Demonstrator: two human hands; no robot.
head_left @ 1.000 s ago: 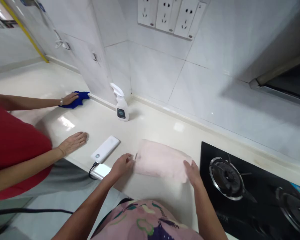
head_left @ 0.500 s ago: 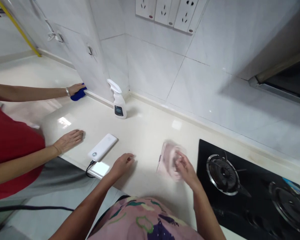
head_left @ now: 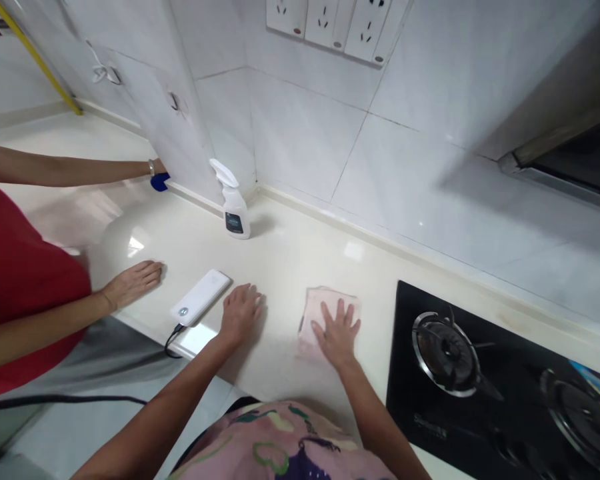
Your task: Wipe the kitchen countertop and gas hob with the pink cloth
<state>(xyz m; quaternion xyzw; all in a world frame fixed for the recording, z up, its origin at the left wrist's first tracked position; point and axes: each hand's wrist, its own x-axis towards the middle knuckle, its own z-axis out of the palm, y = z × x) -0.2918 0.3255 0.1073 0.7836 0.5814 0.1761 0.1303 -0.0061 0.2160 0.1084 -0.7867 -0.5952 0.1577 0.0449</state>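
Note:
A folded pink cloth lies on the cream countertop, left of the stove. My right hand rests flat on it, fingers spread and pressing from above. My left hand is on the counter between the cloth and a white power bank, its fingers slightly curved and apart, holding nothing. A black cable plugs into the power bank's near end. Toward the corner stands a white spray bottle with a dark label, touched by neither hand.
At right is a black gas stove with two burners. A co-worker in red on the left has one hand on the counter and the other by a blue cloth at the wall's edge. Wall sockets hang above.
My right hand has gone from gripping the cloth to lying flat on it, and the cloth is spread smoother. My left hand moved slightly up. The co-worker's far hand slid behind the wall edge.

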